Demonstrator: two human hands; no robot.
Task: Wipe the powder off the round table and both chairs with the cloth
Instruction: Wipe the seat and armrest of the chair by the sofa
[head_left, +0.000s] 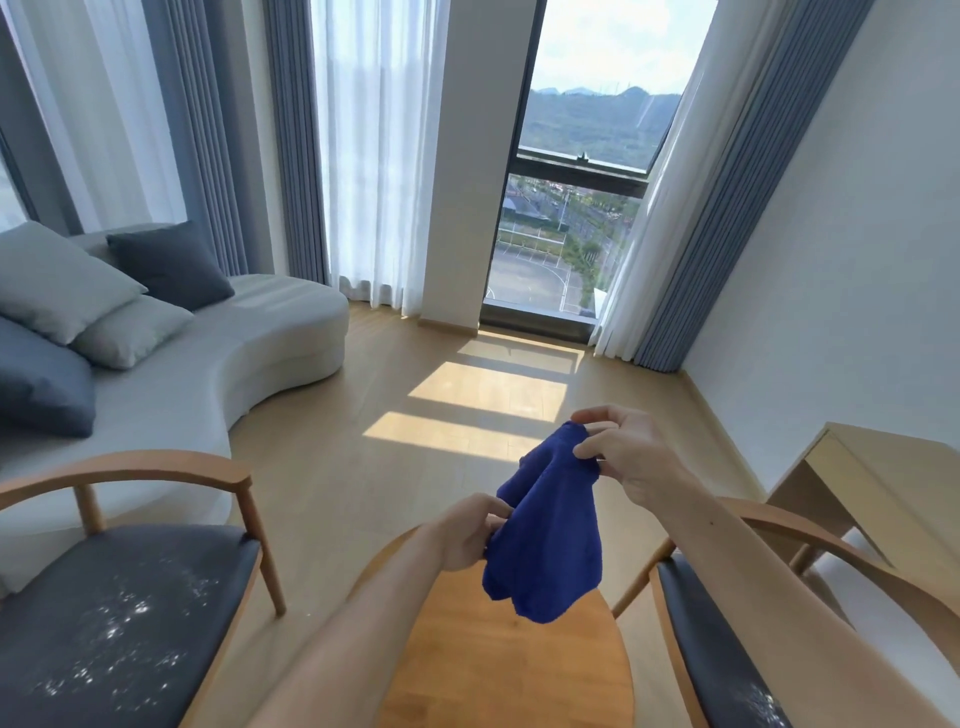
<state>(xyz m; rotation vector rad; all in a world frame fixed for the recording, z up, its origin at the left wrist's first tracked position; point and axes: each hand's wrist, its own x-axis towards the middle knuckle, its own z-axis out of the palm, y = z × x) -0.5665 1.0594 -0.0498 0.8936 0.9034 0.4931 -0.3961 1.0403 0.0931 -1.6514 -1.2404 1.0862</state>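
Fingers (589, 449) of both hands pinch the blue cloth's (545, 545) upper edges, hanging above the round table (498, 670).

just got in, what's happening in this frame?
A person holds a blue cloth up in the air over the round wooden table, left hand gripping one edge, right hand pinching the top. It looks like they are unfolding or readying it. The left chair has white powder scattered on its dark seat; the right chair shows a little near the bottom edge. The cloth touches neither.
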